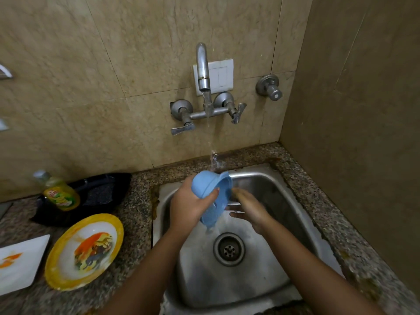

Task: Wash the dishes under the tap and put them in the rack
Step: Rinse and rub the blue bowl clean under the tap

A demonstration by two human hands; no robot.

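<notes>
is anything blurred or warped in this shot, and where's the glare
Head view: the right hand is smeared by motion blur, while the left hand gripping the blue bowl is sharper. Head view: wide-angle distortion bows the wall tile joints and counter edges. Head view: soft glare lies on the tap spout and the steel sink wall; the soap bottle cap looks soft.

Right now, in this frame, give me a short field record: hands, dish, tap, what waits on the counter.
left hand: grips the blue bowl, tilted, over the sink
right hand: blurred, straight fingers at the bowl's inside
tap: running, stream reaches the bowl
counter, left of sink: yellow-rimmed plate, white square plate, soap bottle, black tray
</notes>
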